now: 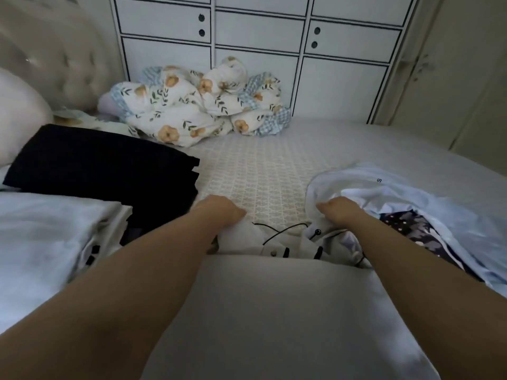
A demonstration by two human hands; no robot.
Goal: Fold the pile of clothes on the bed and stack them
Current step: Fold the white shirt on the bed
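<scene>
Both hands grip a white garment with black drawstrings (pixel 285 242) on the bed (pixel 263 171): the left hand (pixel 222 211) bunches its left edge, the right hand (pixel 338 211) its right. Left of the garment lie folded black clothes (pixel 104 163) and folded white clothes (pixel 49 229); right of it, an unfolded pile (pixel 397 193). Beyond it, a floral quilt (pixel 197 105) sits against white drawers (pixel 258 31).

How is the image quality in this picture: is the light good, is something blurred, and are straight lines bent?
Head view: the light is dim and bluish, without glare. The pale folded stack at the left edge is smeared, as is the pillow. The wide lens bows the black lines of the cabinet. The hands, left and right, look soft, gripping the white garment.
</scene>
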